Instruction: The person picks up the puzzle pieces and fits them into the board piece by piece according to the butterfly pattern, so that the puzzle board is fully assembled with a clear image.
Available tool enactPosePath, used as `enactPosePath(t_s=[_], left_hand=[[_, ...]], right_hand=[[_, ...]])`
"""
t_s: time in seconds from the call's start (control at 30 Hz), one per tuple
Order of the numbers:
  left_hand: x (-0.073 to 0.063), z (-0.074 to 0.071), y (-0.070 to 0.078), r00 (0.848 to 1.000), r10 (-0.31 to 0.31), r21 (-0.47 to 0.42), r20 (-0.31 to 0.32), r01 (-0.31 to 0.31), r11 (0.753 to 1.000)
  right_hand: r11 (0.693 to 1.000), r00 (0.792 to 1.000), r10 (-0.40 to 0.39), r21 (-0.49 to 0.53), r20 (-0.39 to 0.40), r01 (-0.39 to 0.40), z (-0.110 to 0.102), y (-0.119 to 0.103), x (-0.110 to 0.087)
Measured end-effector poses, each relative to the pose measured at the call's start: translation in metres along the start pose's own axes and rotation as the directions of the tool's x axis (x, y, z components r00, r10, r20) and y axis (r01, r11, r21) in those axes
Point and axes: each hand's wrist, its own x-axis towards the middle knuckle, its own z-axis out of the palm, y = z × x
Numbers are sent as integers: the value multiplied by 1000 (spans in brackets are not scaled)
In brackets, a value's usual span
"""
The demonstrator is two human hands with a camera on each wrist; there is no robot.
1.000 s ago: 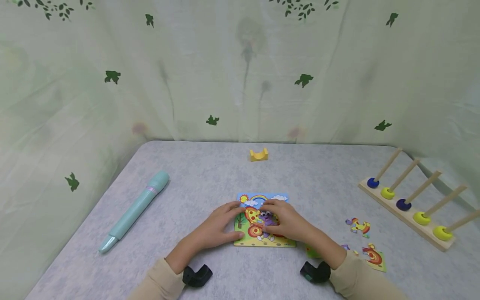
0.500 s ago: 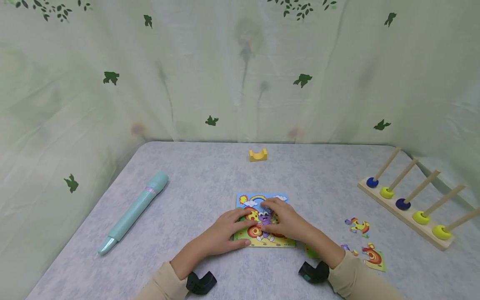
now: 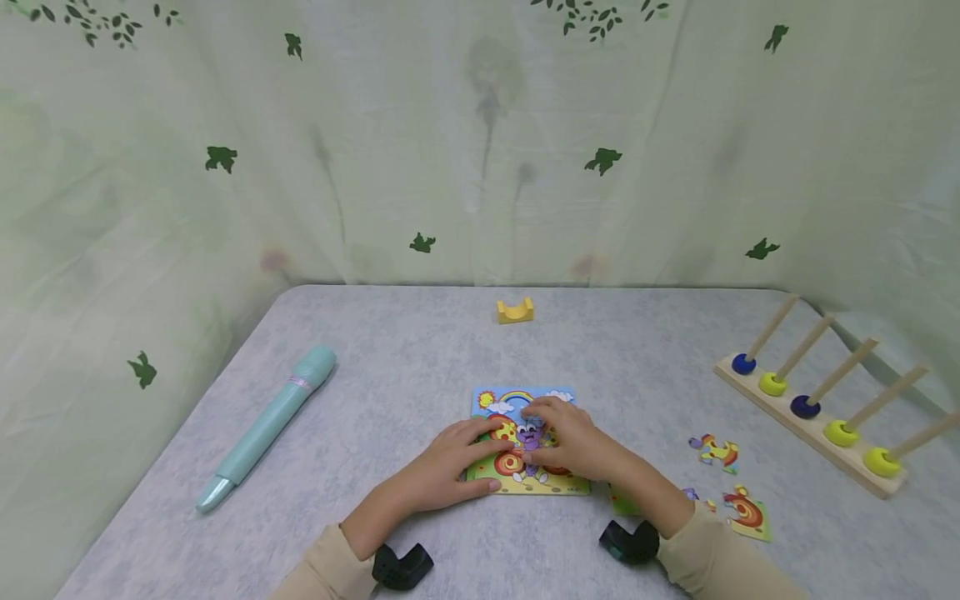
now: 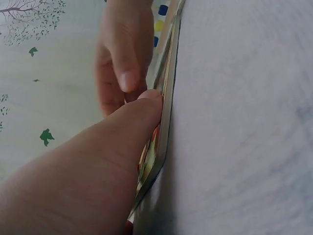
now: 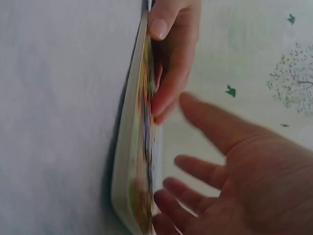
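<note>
A jigsaw puzzle board [image 3: 551,487] with a purple cartoon character, snail-like spirals and a rainbow lies flat on the table before me. My left hand [image 3: 448,468] rests on its left side, with fingers extended over the picture and the thumb at the near left edge. From the right, my right hand [image 3: 576,442] reaches over the board, fingers spread and loosely bent. The right wrist view shows this hand [image 5: 220,181] with nothing between thumb and fingers, fingertips close over the surface. In the left wrist view, the left thumb [image 4: 149,100] lies on the board's rim.
Loose puzzle pieces lie right of the board: a yellow-red one [image 3: 718,453], a spiral one [image 3: 748,515], and a green one [image 3: 622,502] partly under the right forearm. Far right stands a wooden peg rack [image 3: 813,429] with beads. A teal wand [image 3: 266,432] lies left, a yellow arch block [image 3: 515,312] behind.
Over the last second my left hand has moved right, further onto the board, its fingers now covering part of the picture. The right hand has stayed nearly in place.
</note>
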Motion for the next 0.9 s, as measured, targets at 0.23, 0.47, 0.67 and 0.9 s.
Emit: enactPosePath(t_s=[0.23, 0.47, 0.67, 0.9], left_hand=[[-1, 1, 0, 1000, -18, -20, 3, 18, 1000], [-1, 1, -1, 1000, -23, -27, 9, 23, 999], [0, 0, 0, 999, -32, -23, 23, 33, 999], [0, 0, 0, 998, -43, -25, 34, 44, 999]], right_hand=[[991, 998, 42, 132, -46, -36, -35, -13, -18], [1000, 978, 9, 7, -207, -7, -70, -3, -59], [995, 948, 30, -82, -316, -59, -92, 15, -99], [978, 921, 175, -47, -347, -204, -99, 43, -129]])
